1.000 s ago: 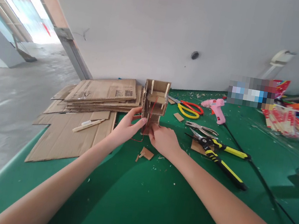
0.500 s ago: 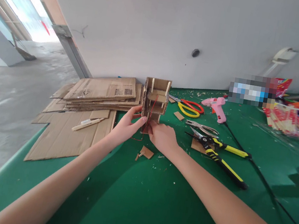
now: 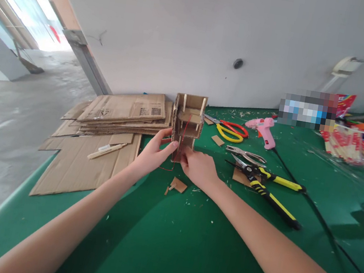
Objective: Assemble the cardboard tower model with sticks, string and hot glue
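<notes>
A small cardboard structure (image 3: pixel 190 117) with shelf-like levels and thin wooden sticks stands upright on the green table. A red wire (image 3: pixel 187 127) hangs down its front, and a loop of it shows by the lower left. My left hand (image 3: pixel 155 153) grips the left side of the structure, thumb in front and fingers partly behind. At the lower right my right hand (image 3: pixel 199 167) is closed, its fingertips at the base of the structure. What those fingertips pinch, the red wire or the cardboard, is hidden. A cardboard scrap (image 3: pixel 179 185) lies just in front.
Stacked cardboard sheets (image 3: pixel 120 110) lie left, with a pen-like white tool (image 3: pixel 106 150) on them. To the right are scissors (image 3: pixel 230 130), a pink glue gun (image 3: pixel 264 129), silver pliers (image 3: pixel 246 155), and yellow-black cutters (image 3: pixel 264 187). Packaged sticks (image 3: pixel 344 147) are farther right, before a grey wall.
The top of the cardboard structure has shifted very slightly left. Both hands keep nearly the same places on it.
</notes>
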`<state>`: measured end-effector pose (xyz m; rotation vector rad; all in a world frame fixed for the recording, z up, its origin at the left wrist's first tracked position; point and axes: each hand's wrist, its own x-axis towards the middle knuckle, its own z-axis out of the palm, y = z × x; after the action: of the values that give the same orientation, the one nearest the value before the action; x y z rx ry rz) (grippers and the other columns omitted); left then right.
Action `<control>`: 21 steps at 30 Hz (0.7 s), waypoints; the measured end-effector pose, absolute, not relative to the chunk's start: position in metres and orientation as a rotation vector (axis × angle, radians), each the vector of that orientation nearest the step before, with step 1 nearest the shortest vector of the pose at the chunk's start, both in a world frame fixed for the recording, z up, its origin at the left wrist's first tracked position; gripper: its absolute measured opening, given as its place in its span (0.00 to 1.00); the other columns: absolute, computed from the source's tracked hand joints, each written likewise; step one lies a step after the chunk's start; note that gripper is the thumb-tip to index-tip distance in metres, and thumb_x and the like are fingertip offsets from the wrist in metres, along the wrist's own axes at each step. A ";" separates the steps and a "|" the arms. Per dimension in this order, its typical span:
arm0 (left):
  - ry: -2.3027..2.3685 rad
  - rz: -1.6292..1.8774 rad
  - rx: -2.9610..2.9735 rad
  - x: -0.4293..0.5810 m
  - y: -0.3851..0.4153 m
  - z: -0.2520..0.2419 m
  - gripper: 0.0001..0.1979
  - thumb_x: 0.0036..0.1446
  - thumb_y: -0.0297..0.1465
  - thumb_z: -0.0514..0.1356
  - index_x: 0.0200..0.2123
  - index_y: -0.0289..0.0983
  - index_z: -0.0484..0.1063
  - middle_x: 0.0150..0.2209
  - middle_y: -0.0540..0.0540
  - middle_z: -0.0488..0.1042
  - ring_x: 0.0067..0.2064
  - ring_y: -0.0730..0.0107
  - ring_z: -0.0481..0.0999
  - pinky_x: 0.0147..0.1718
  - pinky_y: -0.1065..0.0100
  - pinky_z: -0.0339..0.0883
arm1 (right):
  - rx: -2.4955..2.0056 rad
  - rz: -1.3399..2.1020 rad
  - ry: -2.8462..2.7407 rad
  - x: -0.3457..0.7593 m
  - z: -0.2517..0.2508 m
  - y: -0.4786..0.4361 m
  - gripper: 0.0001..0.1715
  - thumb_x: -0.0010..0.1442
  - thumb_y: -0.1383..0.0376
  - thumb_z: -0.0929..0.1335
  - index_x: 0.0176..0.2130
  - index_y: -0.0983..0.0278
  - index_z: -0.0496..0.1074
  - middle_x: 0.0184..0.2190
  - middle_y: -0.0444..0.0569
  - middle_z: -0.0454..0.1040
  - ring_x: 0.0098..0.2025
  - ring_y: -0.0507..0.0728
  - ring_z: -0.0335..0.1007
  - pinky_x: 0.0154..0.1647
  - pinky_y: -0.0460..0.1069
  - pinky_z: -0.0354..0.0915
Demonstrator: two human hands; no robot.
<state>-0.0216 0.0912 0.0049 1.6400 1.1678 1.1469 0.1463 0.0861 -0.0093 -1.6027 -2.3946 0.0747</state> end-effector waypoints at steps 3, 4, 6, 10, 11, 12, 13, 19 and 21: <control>1.189 1.150 1.649 -0.022 0.093 0.004 0.24 0.60 0.43 0.60 0.55 0.36 0.65 0.62 0.36 0.66 0.61 0.47 0.68 0.52 0.52 0.70 | -1.533 0.103 -2.404 0.151 -0.007 0.082 0.11 0.64 0.64 0.61 0.44 0.60 0.70 0.38 0.48 0.80 0.38 0.59 0.77 0.31 0.49 0.60; 1.192 1.149 1.651 -0.022 0.093 0.004 0.24 0.60 0.43 0.60 0.55 0.36 0.65 0.62 0.36 0.66 0.61 0.47 0.68 0.52 0.52 0.70 | -1.508 0.108 -2.404 0.153 -0.007 0.080 0.10 0.64 0.64 0.62 0.42 0.60 0.71 0.40 0.47 0.79 0.39 0.57 0.77 0.31 0.49 0.59; 1.190 1.147 1.650 -0.022 0.094 0.003 0.24 0.60 0.43 0.59 0.54 0.36 0.65 0.62 0.36 0.66 0.61 0.48 0.69 0.51 0.53 0.70 | -1.453 0.119 -2.395 0.156 -0.008 0.079 0.10 0.63 0.64 0.62 0.41 0.60 0.71 0.45 0.46 0.78 0.41 0.56 0.75 0.30 0.48 0.58; 1.180 1.148 1.642 -0.022 0.093 0.004 0.24 0.60 0.42 0.59 0.54 0.36 0.64 0.62 0.36 0.67 0.60 0.49 0.70 0.46 0.57 0.73 | -1.295 0.149 -2.402 0.159 -0.011 0.079 0.11 0.63 0.65 0.61 0.40 0.61 0.72 0.47 0.46 0.77 0.40 0.54 0.74 0.31 0.49 0.56; 1.178 1.148 1.645 -0.022 0.093 0.004 0.23 0.60 0.42 0.59 0.54 0.36 0.64 0.62 0.36 0.67 0.60 0.49 0.70 0.46 0.58 0.73 | -1.262 0.151 -2.416 0.160 -0.011 0.079 0.11 0.63 0.66 0.61 0.39 0.61 0.72 0.45 0.45 0.78 0.40 0.54 0.74 0.31 0.49 0.56; 1.179 1.149 1.650 -0.022 0.092 0.004 0.23 0.61 0.42 0.59 0.55 0.36 0.64 0.62 0.36 0.67 0.60 0.49 0.69 0.46 0.58 0.72 | -1.240 0.149 -2.433 0.160 -0.012 0.080 0.10 0.63 0.66 0.62 0.39 0.61 0.72 0.42 0.44 0.78 0.40 0.53 0.74 0.31 0.49 0.55; 1.180 1.146 1.655 -0.022 0.092 0.005 0.23 0.61 0.42 0.59 0.55 0.36 0.64 0.62 0.36 0.67 0.61 0.49 0.69 0.46 0.57 0.72 | -1.227 0.145 -2.447 0.160 -0.012 0.080 0.10 0.62 0.66 0.62 0.38 0.60 0.72 0.40 0.43 0.79 0.40 0.53 0.74 0.31 0.49 0.55; 1.182 1.133 1.658 -0.022 0.091 0.006 0.23 0.61 0.42 0.58 0.55 0.36 0.63 0.62 0.37 0.67 0.60 0.49 0.69 0.44 0.59 0.73 | -1.205 0.115 -2.499 0.159 -0.010 0.082 0.10 0.61 0.67 0.62 0.37 0.60 0.73 0.37 0.43 0.80 0.38 0.54 0.74 0.30 0.49 0.53; 1.178 1.134 1.662 -0.022 0.091 0.006 0.23 0.61 0.41 0.58 0.55 0.36 0.63 0.62 0.36 0.67 0.60 0.49 0.70 0.43 0.59 0.73 | -1.201 0.108 -2.512 0.159 -0.010 0.082 0.11 0.61 0.67 0.62 0.38 0.60 0.74 0.37 0.43 0.80 0.38 0.54 0.74 0.31 0.49 0.53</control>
<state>-0.0217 0.0906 0.0063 1.6624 1.1776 1.1344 0.1594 0.0818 -0.0100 -1.2010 -2.5120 0.1083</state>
